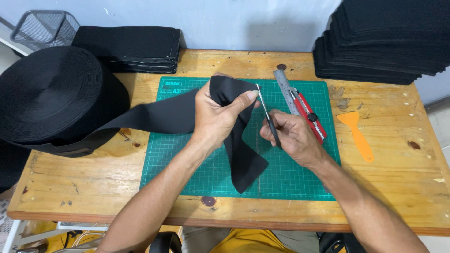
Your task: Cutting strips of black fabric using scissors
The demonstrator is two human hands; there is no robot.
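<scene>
My left hand grips a wide black elastic band folded over above the green cutting mat. The band runs left to a big black roll, and its free end hangs down over the mat. My right hand holds small black-handled scissors, their blades pointing up at the fold beside my left thumb.
A steel ruler and a red utility knife lie on the mat's right side. An orange scraper rests on the wooden table. Stacks of black cut pieces sit at back left and back right. A mesh basket stands far left.
</scene>
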